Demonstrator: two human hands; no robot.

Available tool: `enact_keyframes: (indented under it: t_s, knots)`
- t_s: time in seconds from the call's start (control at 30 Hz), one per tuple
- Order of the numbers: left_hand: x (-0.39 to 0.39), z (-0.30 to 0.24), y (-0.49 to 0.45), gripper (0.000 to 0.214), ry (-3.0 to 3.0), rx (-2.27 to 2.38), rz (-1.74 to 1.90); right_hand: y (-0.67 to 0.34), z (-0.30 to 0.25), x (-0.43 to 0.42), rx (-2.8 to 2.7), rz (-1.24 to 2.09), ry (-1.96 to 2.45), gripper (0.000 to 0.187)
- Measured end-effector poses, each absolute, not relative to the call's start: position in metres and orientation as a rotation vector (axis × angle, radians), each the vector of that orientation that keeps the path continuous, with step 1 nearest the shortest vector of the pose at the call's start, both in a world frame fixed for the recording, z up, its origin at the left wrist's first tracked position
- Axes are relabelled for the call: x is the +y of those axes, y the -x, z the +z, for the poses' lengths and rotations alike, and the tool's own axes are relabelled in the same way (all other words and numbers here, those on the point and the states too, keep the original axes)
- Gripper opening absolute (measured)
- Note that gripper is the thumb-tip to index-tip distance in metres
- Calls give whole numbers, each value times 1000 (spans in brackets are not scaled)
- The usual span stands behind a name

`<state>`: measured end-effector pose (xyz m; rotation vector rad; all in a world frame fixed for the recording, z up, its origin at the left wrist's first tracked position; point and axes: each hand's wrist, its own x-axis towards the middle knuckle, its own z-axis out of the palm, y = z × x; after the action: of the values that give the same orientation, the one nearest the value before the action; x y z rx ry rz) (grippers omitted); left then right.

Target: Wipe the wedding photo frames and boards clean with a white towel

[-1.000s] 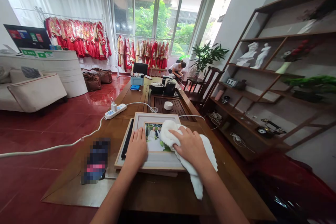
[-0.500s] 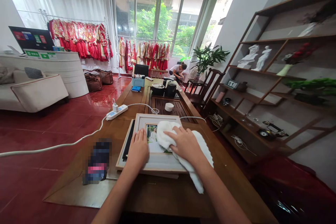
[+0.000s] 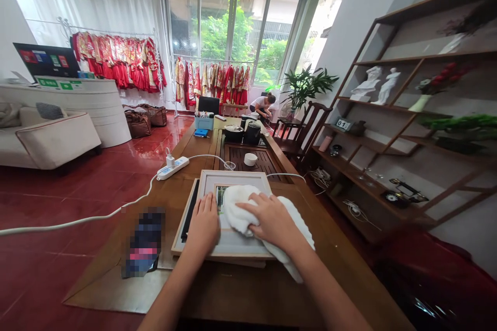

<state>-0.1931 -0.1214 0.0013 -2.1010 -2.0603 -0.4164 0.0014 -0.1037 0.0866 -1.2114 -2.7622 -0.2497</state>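
A light-wood picture frame (image 3: 238, 245) lies on the brown wooden table (image 3: 229, 297), stacked on other flat frames with a dark edge at the left. My left hand (image 3: 205, 222) rests on the frame's left side, palm down and fingers stretched out. On the frame's glass, my right hand (image 3: 267, 217) grips a bunched white towel (image 3: 236, 201), whose loose end trails over the right edge onto the table. Only a sliver of the photo (image 3: 220, 197) shows; the towel hides the rest.
A power strip (image 3: 173, 167) with white cables lies left of the frame. Beyond stand a small white cup (image 3: 250, 159), a tea tray and a black kettle (image 3: 252, 133). A blurred-out phone-like item (image 3: 143, 243) lies front left. One person (image 3: 261, 104) crouches at the back.
My right hand has slid the towel a little to the left and towards me, covering more of the photo. The left hand stays on the frame.
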Motion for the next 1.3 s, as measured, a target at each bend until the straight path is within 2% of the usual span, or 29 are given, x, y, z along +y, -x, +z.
enact_keyframes:
  t_s: [0.2,0.5,0.8,0.9,1.1,1.3]
  knots:
    - [-120,3,191,58,2111,-2064,-388,-18,88,-81,-2573,-431,1532,49]
    - [-119,0,192,53,2086,-2017,-413,12,80,-102,-2821,-37,1006,53]
    - [-121,2,191,57,2086,-1999,-385,-10,85,-86,-2587,-430,1419,47]
    - [-122,2,191,57,2091,-2003,-363,-6,84,-89,-2574,-390,1423,49]
    - [-120,-2,193,52,2095,-1978,-393,4,79,-105,-2833,-49,987,52]
    - [-119,0,193,57,2097,-1985,-414,-11,86,-84,-2696,-267,1273,47]
